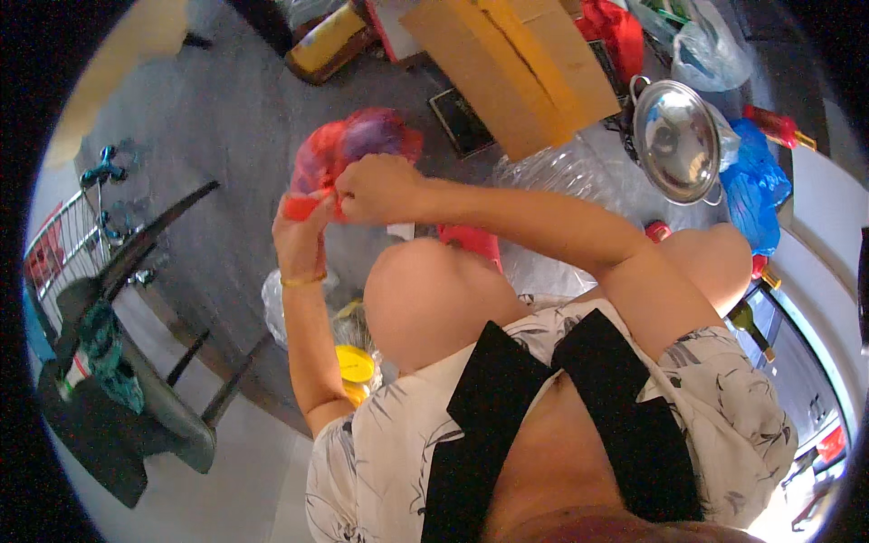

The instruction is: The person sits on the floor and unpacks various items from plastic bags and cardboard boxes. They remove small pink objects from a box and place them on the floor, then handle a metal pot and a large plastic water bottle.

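Observation:
A red translucent plastic bag (319, 153) with purplish contents, blurred and not identifiable, hangs out beyond my hands. My left hand (299, 227), with a yellow band at the wrist, pinches a red gathered end of it. Right beside it, my right hand (380, 186) is closed on the neck of the same bag, its arm reaching across in front of my body. The fingertips of both hands nearly meet. Under my right forearm, a red object (472, 244) is partly hidden by my knee.
A taped cardboard box (523, 68) stands ahead. To its right are a lidded steel pot (677, 142) and a blue plastic bag (757, 183). Clear plastic wrap (557, 173) lies on the dark floor. A dark chair (163, 400) and a wire cart (71, 241) are at left; a yellow-lidded container (355, 364) is by my left arm.

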`<state>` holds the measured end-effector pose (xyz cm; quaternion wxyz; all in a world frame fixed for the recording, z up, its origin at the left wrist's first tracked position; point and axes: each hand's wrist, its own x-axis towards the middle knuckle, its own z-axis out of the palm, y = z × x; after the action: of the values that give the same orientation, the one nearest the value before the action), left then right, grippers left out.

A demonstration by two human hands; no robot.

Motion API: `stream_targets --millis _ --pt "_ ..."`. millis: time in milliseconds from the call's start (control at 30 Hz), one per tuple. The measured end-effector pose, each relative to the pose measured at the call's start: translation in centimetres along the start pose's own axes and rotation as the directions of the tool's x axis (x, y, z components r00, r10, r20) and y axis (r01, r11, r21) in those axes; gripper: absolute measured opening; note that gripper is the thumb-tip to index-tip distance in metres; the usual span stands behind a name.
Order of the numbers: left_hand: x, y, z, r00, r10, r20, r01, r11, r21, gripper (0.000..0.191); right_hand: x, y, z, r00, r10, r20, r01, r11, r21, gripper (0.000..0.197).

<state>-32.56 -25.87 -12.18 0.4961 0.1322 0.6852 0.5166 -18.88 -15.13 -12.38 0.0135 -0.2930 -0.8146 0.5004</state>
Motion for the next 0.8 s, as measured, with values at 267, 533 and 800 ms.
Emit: stream_targets --millis 267,533,800 --pt "-1.1 1.6 2.3 0.859 0.48 0.18 -0.474 0.608 0.637 0.009 1.8 1.6 -0.7 0.861 -0.49 -0.138 0.427 0.843 -0.326 0.013" --pt "0.2 -2.1 3.0 0.51 0.822 0.255 -0.633 0.158 0.758 0.018 1.5 1.9 0.3 0.939 -0.34 -0.056 0.312 0.908 -0.281 0.029" --pt "0.1 -4.2 2.8 0.512 0.83 0.222 -0.566 0.132 0.814 0.026 0.9 2.1 -2.8 0.936 -0.288 0.203 0.295 0.955 -0.004 0.022"
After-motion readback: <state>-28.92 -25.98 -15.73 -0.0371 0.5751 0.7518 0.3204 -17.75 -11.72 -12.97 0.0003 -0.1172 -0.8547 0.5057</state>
